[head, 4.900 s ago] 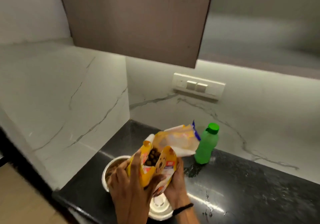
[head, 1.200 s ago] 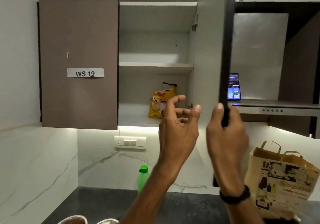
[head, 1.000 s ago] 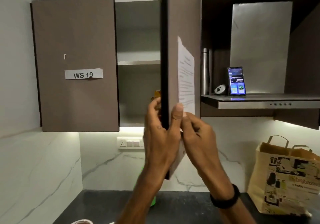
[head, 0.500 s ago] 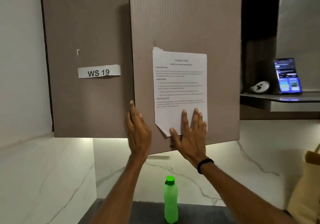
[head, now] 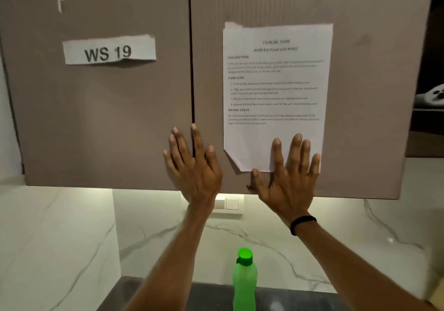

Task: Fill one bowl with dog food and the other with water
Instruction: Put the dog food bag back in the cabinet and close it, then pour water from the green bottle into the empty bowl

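Both cupboard doors are closed. My left hand [head: 193, 164] lies flat with fingers spread across the seam between the left door [head: 101, 109] and the right door [head: 374, 82]. My right hand [head: 288, 176] presses flat on the right door, over the lower edge of a taped paper sheet [head: 276, 89]. Neither hand holds anything. A green bottle [head: 244, 280] with its cap on stands upright on the dark counter [head: 211, 298] below, between my forearms. The bowls and the dog food bag are out of view.
A "WS 19" label [head: 109, 49] is stuck on the left door. A white switch plate [head: 228, 205] sits on the marble wall under the cupboard. An open dark shelf [head: 430, 109] lies to the right, and the edge of a paper bag [head: 436, 300] shows at bottom right.
The dog food bag went from my hands into the cupboard. The right door swung from open to fully closed, and both hands now rest flat on the doors. My view moved closer.
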